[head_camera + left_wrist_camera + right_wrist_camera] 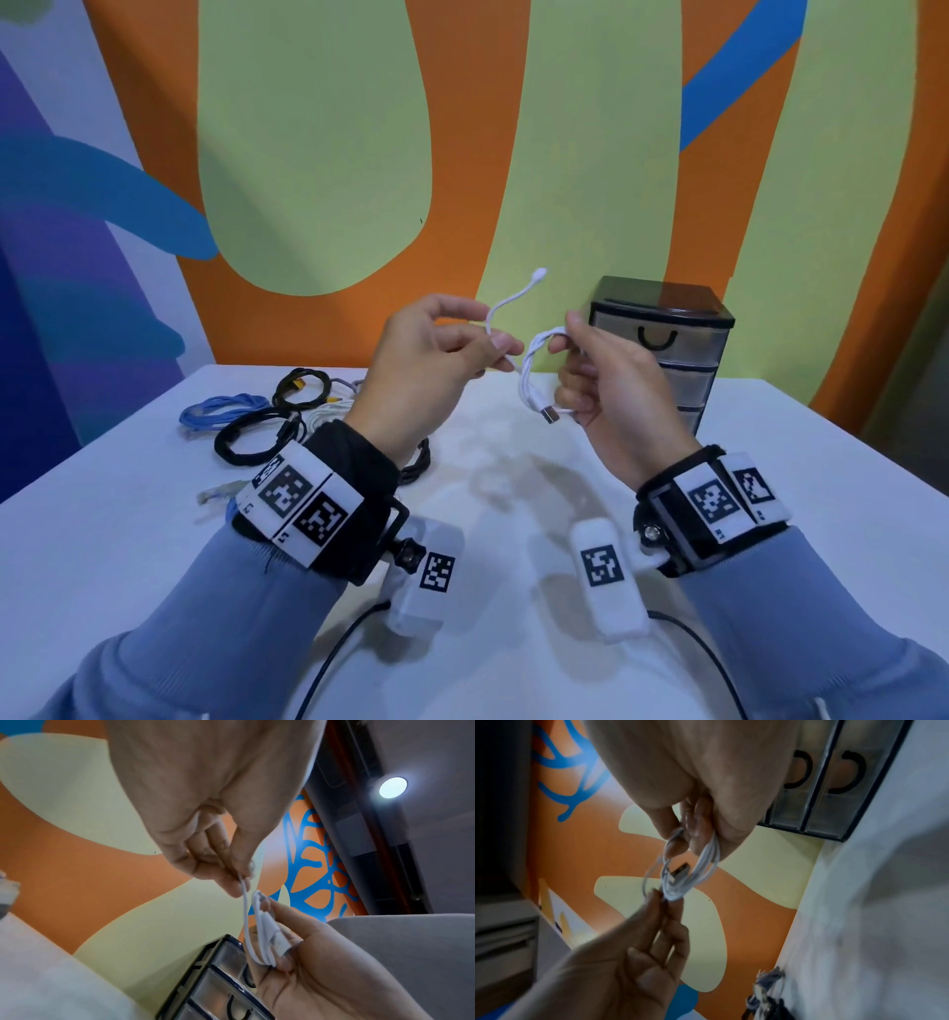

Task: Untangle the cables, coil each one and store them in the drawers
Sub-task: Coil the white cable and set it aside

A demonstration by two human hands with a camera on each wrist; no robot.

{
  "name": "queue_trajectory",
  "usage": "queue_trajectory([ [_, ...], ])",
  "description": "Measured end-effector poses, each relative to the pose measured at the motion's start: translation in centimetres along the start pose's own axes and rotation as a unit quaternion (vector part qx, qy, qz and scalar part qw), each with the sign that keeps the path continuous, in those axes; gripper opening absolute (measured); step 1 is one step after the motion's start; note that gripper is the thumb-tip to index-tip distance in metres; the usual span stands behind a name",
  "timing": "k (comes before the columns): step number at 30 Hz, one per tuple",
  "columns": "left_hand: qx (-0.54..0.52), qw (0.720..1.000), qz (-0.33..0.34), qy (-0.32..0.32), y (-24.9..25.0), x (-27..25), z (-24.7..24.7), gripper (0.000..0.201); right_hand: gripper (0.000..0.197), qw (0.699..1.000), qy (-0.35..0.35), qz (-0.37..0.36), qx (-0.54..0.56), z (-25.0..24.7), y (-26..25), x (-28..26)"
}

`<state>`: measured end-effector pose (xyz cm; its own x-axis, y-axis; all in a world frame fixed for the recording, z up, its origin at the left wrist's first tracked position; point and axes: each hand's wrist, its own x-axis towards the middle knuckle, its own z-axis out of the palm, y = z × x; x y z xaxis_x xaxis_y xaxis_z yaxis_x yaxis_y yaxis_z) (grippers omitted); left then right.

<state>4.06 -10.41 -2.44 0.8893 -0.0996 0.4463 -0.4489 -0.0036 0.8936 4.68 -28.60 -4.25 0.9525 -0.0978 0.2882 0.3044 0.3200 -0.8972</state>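
A short white USB cable (530, 371) hangs in the air above the table, partly wound into a small coil. My right hand (590, 370) grips the coil, with the silver USB plug (550, 413) poking out below its fingers. My left hand (462, 339) pinches the loose tail, whose white end plug (539, 275) sticks up. The left wrist view shows the coil (264, 939) in the right hand's fingers. In the right wrist view the coil (693, 874) loops around those fingers. The black drawer unit (662, 349) stands behind the right hand, drawers closed.
A pile of other cables lies at the back left of the white table (513, 514): a blue one (221, 411), black coils (257, 442) and a black one with a yellow plug (303, 388). A painted wall rises directly behind the table.
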Motion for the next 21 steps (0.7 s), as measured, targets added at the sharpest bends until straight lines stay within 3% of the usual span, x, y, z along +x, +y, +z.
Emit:
queue_trajectory([
  [3, 0.006, 0.999, 0.031, -0.036, -0.1, -0.1, 0.0, 0.015, 0.039, 0.998, 0.025, -0.026, -0.052, 0.0, 0.2, 0.0],
  [8, 0.041, 0.992, 0.082, -0.087, -0.2, 0.0, -0.2, 0.014, 0.034, 0.996, -0.008, -0.044, -0.079, 0.0, -0.2, -0.5],
  [13, 0.017, 0.990, 0.024, -0.141, -0.1, -0.4, -0.5, 0.020, 0.030, 0.997, -0.060, -0.006, -0.054, 0.7, -0.4, -1.1],
  [16, -0.028, 0.991, 0.003, -0.129, 0.0, -0.6, -0.3, 0.022, 0.024, 0.997, -0.077, 0.020, 0.018, 0.8, -0.4, -1.2],
  [21, -0.138, 0.990, -0.003, -0.037, 0.0, -0.6, 0.4, 0.025, 0.051, 0.974, -0.127, 0.121, 0.143, 0.6, -0.1, -1.4],
])
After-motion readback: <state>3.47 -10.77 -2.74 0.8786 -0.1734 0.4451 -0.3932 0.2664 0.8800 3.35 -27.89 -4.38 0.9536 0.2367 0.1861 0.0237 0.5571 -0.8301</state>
